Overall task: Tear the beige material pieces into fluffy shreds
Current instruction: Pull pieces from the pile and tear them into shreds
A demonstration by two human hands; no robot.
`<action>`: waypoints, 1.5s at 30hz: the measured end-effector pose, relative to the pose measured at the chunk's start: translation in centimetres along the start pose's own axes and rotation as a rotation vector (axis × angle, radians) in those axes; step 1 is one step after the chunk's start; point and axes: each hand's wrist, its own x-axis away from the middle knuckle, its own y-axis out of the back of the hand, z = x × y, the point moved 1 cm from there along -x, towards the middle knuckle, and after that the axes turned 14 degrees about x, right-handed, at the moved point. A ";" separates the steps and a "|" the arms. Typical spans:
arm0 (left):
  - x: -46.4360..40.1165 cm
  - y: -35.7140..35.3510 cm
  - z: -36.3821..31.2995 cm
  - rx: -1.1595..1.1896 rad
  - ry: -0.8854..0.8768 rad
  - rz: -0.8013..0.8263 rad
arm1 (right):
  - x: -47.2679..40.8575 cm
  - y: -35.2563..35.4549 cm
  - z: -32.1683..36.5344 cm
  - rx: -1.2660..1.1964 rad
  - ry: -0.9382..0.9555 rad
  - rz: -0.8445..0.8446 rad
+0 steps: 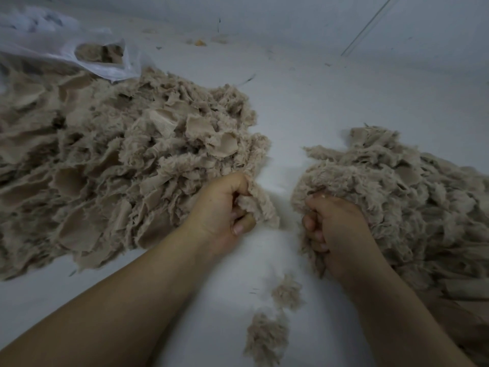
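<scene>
A large heap of beige furry material pieces covers the left half of the white surface. My left hand grips a fluffy beige piece at the heap's right edge, fingers curled round it. A second, fluffier beige pile lies on the right. My right hand is clenched on a tuft at that pile's left edge. Two small loose tufts lie between my forearms, near the bottom.
A white plastic bag with more beige pieces inside lies at the back left. The white surface stretches toward the far wall, with small scraps scattered on it. A thin rod leans at the back right.
</scene>
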 end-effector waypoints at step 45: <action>-0.8 -0.3 0.2 -0.427 0.163 0.143 | 0.3 0.0 -0.3 0.114 0.111 0.074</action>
